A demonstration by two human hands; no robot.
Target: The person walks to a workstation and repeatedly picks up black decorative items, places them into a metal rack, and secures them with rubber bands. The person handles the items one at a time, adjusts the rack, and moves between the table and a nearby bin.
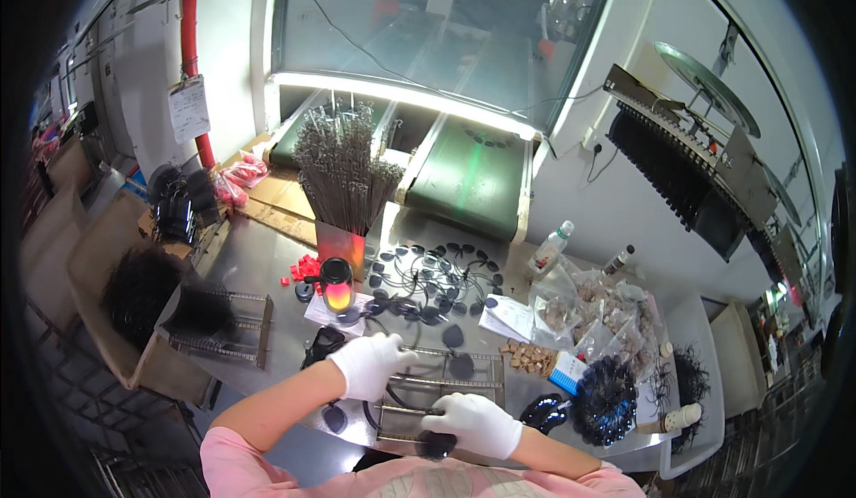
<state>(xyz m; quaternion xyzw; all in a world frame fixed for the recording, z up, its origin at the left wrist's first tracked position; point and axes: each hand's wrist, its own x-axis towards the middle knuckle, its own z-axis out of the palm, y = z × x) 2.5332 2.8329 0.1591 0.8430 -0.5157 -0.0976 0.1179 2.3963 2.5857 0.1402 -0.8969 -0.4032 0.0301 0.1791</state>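
Observation:
Both my hands wear white gloves and work at a slotted metal rack [486,382] near the table's front edge. My left hand [373,366] is at the rack's left end, fingers closed together; what they pinch is too small to make out. My right hand [477,422] lies over the rack's near right part, its fingers closed at a dark rounded lens [437,445] that hangs below them. Two more dark lenses [459,367] stand at the rack's far side. Another dark lens [334,419] lies below my left wrist. Beyond the rack, many dark lenses [428,279] sit on thin branching holders.
A container of upright hooked wires [343,168] stands behind a small glowing cylinder [337,286]. A conveyor belt [468,177] runs at the back. At right are a clear bottle [551,246], plastic bags [588,311] and a dark shiny lens cluster [604,400]. Another rack [254,329] stands left.

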